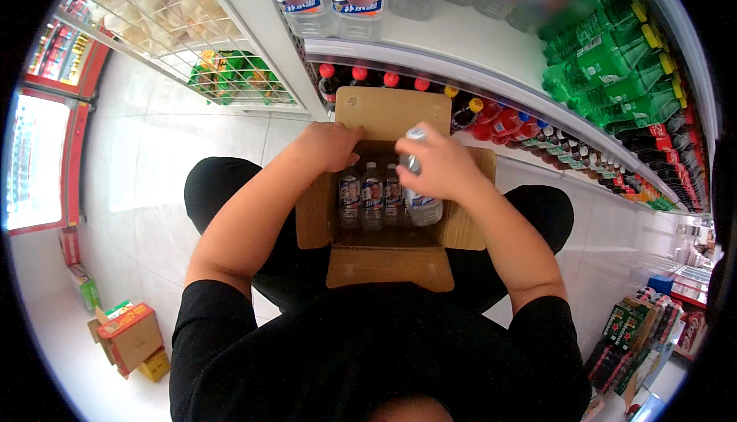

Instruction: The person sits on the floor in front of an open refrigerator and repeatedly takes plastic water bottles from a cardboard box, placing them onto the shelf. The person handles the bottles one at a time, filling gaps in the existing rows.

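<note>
An open cardboard box [391, 272] sits between my knees with its flaps folded out. Several clear plastic bottles with blue-and-white labels stand inside, among them a bottle [372, 196] near the middle. My right hand [441, 165] is wrapped round another such bottle [424, 211], which tilts at the right side of the box, its cap end toward the far side. At the far left corner, my left hand [335, 146] grips the box where the far flap meets the wall; some of its fingers are hidden.
Ahead stands a shelf [422, 42] bearing clear bottles [357, 0] and green bottles [614, 69]. Dark and red drinks line the level below. A wire rack [165, 31] holds bags on the left. Cartons [130, 337] lie at lower left, stacked drink packs [633, 337] at lower right.
</note>
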Available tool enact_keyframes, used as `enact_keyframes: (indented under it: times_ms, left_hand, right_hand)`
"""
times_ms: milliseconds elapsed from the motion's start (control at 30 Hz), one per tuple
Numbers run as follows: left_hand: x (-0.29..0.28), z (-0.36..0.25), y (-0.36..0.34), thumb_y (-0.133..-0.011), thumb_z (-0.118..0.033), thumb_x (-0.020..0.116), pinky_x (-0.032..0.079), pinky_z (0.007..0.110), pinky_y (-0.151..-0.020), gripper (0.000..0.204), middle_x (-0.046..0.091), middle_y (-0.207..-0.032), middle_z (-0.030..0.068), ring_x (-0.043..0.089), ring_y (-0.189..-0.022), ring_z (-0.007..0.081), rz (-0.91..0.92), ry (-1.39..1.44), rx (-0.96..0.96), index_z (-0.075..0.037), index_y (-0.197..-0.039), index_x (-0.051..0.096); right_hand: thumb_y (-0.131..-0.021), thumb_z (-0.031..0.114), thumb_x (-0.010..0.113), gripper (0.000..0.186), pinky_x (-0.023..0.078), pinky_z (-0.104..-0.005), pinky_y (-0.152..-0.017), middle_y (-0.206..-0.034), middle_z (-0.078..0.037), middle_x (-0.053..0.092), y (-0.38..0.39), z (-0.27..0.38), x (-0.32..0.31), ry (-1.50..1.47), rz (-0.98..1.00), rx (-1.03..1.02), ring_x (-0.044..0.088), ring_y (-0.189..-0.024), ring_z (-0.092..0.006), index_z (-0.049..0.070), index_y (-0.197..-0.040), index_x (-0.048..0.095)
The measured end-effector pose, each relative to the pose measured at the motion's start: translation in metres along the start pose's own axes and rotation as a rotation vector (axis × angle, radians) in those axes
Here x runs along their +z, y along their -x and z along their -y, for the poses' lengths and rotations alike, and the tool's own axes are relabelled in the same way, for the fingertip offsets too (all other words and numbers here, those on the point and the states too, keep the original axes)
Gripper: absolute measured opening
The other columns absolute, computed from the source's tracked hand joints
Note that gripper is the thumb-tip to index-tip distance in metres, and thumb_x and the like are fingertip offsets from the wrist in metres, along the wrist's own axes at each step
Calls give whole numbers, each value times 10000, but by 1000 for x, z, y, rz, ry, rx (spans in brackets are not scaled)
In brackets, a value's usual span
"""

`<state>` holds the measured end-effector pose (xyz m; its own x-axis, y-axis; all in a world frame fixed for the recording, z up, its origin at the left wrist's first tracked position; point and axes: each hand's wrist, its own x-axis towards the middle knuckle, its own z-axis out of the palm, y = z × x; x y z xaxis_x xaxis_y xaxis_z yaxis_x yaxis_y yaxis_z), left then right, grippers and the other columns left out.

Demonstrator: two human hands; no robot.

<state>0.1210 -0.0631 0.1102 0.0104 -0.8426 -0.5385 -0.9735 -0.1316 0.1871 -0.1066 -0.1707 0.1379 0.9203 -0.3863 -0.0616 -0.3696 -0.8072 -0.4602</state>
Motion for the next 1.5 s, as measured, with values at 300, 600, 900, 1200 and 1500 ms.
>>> enact_keyframes:
  times_ms: [300,600,900,1200,1500]
  left_hand:
    - [4,5,3,-916,-373,701,553,536,-877,497,700,-1149,218,681,-1071,413,-16,45,9,-104,-1306,553]
    - [5,3,4,-926,-382,700,557,530,-891,493,700,-1174,206,675,-1099,407,-8,39,7,-102,-1306,559]
    - [5,3,2,-937,-401,687,562,534,-879,469,712,-1141,205,687,-1079,400,3,10,15,-83,-1261,571]
    - [4,1,1,-947,-409,677,560,536,-881,489,701,-1161,211,682,-1088,406,16,5,5,-82,-1289,555]
    - [5,2,-1,-934,-407,690,560,536,-888,491,704,-1169,201,682,-1104,397,33,26,-5,-100,-1295,563]
  right_hand:
    - [-914,526,655,564,569,-494,-937,-1328,-285,566,-18,-25,114,203,595,152,648,-1159,-393,128,-1313,657]
    - [-849,372,726,563,563,-490,-951,-1259,-240,651,-25,-84,209,259,582,375,631,-1181,-377,155,-1361,637]
    - [-888,327,720,550,525,-480,-997,-1499,-212,394,-23,-49,208,214,584,696,471,-1351,-410,190,-1410,612]
    - [-943,339,653,499,406,-551,-1089,-1566,-227,313,-16,-73,245,387,577,704,356,-1412,-428,165,-1410,622]
    - [-966,376,640,714,363,-599,-1114,-1639,-173,325,-7,-65,260,292,967,788,365,-1453,-426,237,-1605,356]
